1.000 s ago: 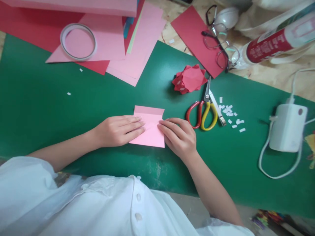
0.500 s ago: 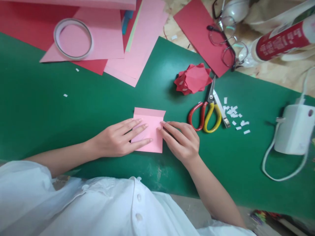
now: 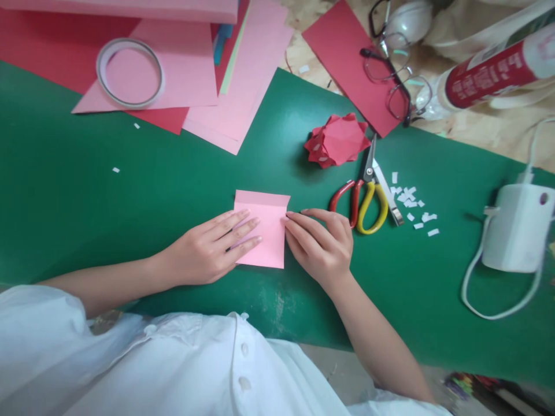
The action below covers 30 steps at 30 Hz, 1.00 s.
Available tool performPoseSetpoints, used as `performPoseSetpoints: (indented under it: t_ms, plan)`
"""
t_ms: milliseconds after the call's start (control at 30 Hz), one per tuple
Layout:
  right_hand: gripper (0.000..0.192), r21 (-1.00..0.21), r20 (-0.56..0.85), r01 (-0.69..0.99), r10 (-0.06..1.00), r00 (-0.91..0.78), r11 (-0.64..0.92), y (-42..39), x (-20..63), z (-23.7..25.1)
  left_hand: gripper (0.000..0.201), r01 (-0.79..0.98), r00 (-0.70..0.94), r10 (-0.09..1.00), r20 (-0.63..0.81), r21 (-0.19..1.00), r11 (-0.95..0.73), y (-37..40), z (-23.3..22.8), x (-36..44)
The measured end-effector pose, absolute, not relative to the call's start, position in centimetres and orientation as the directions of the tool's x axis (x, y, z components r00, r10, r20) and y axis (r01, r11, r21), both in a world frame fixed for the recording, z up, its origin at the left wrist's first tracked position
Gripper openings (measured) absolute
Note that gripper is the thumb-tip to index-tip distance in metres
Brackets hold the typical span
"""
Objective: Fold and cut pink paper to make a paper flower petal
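Two bare hands flat on a folded pink paper square, green desk mat, near edge.

Far left corner: white ring of double-sided tape lying on loose pink paper sheets. Centre, near edge of the green desk mat: left hand, fingers spread and open, pressing down on the left half of the folded pink paper square; nothing gripped. Right hand touches the square's right edge, fingers loosely curled, fingertips on the fold, not pinching. Just right: red-and-yellow-handled scissors, closed, beside a folded red paper flower. White paper scraps nearby. Right edge: white charger block with cable.
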State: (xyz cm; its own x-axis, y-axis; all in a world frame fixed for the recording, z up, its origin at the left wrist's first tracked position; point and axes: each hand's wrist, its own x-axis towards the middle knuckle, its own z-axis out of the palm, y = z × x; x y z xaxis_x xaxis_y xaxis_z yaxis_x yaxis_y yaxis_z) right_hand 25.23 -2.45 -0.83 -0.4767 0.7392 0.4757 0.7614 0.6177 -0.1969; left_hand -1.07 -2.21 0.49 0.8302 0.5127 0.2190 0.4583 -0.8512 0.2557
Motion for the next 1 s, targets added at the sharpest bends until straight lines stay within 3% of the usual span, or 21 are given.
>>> performPoseSetpoints:
  t_ms: [233, 833, 1000]
  plan:
    - [0.015, -0.205, 0.471, 0.771, 0.752, -0.462, 0.602, -2.0, 25.4, -1.0, 0.037, 0.471, 0.802, 0.529, 0.277, 0.25, -0.846, -2.0, 0.1, -1.1]
    - [0.007, -0.351, 0.419, 0.692, 0.767, -0.486, 0.631, -1.6, 25.6, -1.2, 0.034, 0.397, 0.723, 0.558, 0.407, 0.417, -0.818, -1.2, 0.2, -1.3]
    - [0.008, -0.426, 0.404, 0.666, 0.788, -0.465, 0.612, -1.4, 25.7, -1.3, 0.015, 0.49, 0.673, 0.653, 0.347, 0.452, -0.745, -0.6, 0.1, -1.4]
